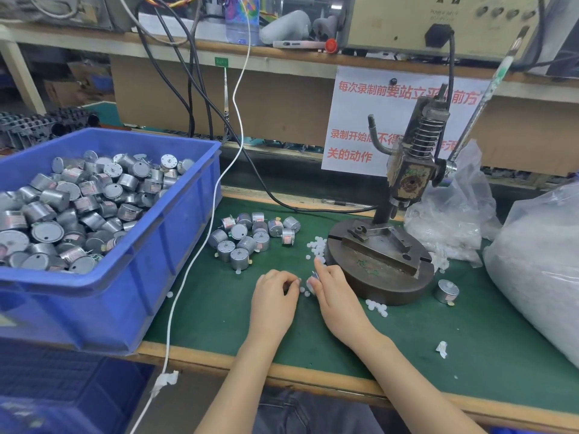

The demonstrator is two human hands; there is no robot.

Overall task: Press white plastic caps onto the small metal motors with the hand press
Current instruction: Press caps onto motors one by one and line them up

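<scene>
At lower centre the right hand point(332, 286) is pinching a motor point(312, 282) in its grip, and the left hand point(275, 296) is seemingly pinching a cap point(298, 280). If it is sitting crooked, the cap is risking jamming under the press point(407, 170).

Person, two bare hands: left hand point(274, 296), right hand point(336, 292), slim fingers. Both forearms point(404, 371) bare all way down to bottom frame edge. Dark grey-blue denim-like trousers point(300, 411) show between forearms, fabric creased, faint seam lines. Nail detail too blurred to tell.
</scene>
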